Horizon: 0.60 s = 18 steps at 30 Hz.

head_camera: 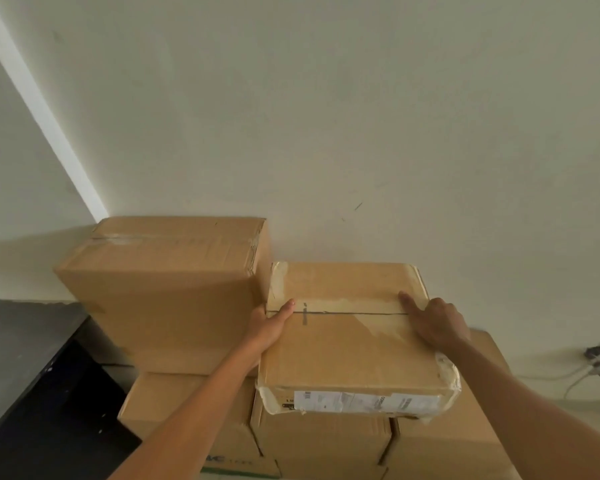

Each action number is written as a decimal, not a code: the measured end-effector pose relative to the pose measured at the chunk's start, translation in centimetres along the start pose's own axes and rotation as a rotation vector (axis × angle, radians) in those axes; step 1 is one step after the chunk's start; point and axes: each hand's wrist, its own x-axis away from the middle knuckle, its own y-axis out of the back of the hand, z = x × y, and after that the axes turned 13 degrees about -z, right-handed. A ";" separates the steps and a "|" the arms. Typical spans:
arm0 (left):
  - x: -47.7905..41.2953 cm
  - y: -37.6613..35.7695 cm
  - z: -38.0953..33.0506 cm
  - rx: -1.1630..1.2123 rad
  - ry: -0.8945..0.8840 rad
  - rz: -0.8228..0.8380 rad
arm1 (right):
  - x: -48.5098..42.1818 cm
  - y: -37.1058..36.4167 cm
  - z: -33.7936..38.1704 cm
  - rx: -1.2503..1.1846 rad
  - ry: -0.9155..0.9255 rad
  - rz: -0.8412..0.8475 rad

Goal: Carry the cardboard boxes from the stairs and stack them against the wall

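Note:
A flat taped cardboard box point(350, 348) with a white label on its front lies on top of the stack, against the wall. My left hand point(271, 325) rests at its left edge, thumb lying over the top. My right hand point(433, 323) lies on its right top side, index finger stretched along the tape seam. A taller cardboard box point(167, 289) stands to its left, touching it. Below them sit several lower boxes point(319, 441).
The pale wall point(326, 116) rises right behind the stack. A dark table point(18, 341) stands at the left. At the far right a power plug with cables point(598, 358) lies by the wall's foot.

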 end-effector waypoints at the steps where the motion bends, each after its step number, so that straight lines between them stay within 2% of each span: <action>1: -1.6 -0.5 -0.3 -0.016 -0.003 -0.001 | -1.1 -0.4 0.3 0.008 -0.014 0.000; 5: -6.2 -2.3 -0.7 -0.060 -0.004 0.000 | -4.1 -1.9 1.2 0.046 -0.053 0.021; 18: -13.5 -6.7 -2.1 -0.239 -0.010 -0.152 | -10.5 -7.8 2.6 0.039 -0.077 0.145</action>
